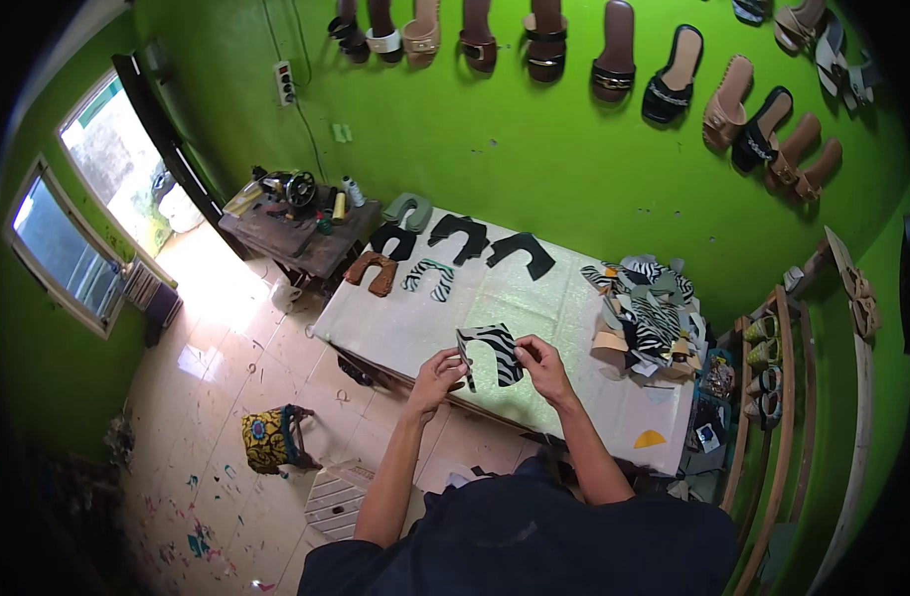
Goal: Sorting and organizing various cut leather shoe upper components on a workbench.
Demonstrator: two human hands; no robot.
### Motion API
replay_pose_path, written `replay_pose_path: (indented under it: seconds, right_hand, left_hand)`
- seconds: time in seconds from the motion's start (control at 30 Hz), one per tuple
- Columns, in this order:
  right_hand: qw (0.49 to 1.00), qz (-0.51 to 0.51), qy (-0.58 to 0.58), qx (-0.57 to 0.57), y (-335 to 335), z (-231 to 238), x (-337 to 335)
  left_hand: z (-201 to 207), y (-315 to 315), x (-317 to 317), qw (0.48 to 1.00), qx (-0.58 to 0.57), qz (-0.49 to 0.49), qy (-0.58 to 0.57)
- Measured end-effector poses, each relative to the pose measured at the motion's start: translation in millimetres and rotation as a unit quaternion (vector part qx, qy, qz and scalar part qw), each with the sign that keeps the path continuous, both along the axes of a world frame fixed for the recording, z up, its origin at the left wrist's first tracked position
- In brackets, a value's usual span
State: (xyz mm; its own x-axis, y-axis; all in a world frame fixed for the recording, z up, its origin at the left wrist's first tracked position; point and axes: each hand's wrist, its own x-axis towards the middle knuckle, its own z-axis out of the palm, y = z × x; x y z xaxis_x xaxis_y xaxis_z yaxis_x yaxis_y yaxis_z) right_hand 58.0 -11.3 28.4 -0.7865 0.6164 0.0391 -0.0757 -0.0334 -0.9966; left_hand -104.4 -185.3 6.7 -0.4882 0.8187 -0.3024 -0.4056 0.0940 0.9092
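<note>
Held up over the near edge of the white table is an arch-shaped, zebra-striped sandal upper. My left hand pinches its left leg, while the fingers of my right hand grip its right side. Farther back on the table lie similar curved uppers: a brown one, a zebra one with teal edging, a grey-green one and several black ones.
A heap of fabric scraps covers the table's right end, near an orange piece. At the far left, a sewing machine stands on a wooden table. A patterned stool is on the floor. Wooden racks stand right; sandals hang on the green wall.
</note>
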Motion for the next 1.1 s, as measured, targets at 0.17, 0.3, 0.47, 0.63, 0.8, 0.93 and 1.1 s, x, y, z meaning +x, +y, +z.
replay_pose_path:
  seconds: [0.17,0.3,0.47,0.63,0.8,0.93,1.1]
  right_hand:
    - [0.999,-0.010,-0.034,0.018,-27,-5,-41]
    - [0.998,-0.029,-0.038,0.044,-39,-5,-71]
    - [0.990,0.039,-0.073,0.115,-33,-21,-110]
    - [0.986,0.056,-0.094,0.127,-17,-27,-155]
    - [0.980,0.082,-0.096,0.151,3,-34,-190]
    - [0.981,0.067,-0.129,0.130,20,-32,-213]
    - [0.978,0.043,-0.162,0.123,37,-40,-231]
  left_hand:
    - [-7,-42,-31,0.996,0.072,0.059,0.009]
    - [-12,-58,-58,0.991,0.021,0.121,0.061]
    - [-33,-61,-96,0.951,-0.044,0.178,0.251]
    - [-37,-41,-147,0.943,-0.061,0.194,0.263]
    - [-40,-22,-193,0.932,-0.071,0.152,0.322]
    - [-27,0,-222,0.946,-0.107,0.108,0.285]
    - [-22,25,-255,0.942,-0.122,0.036,0.309]
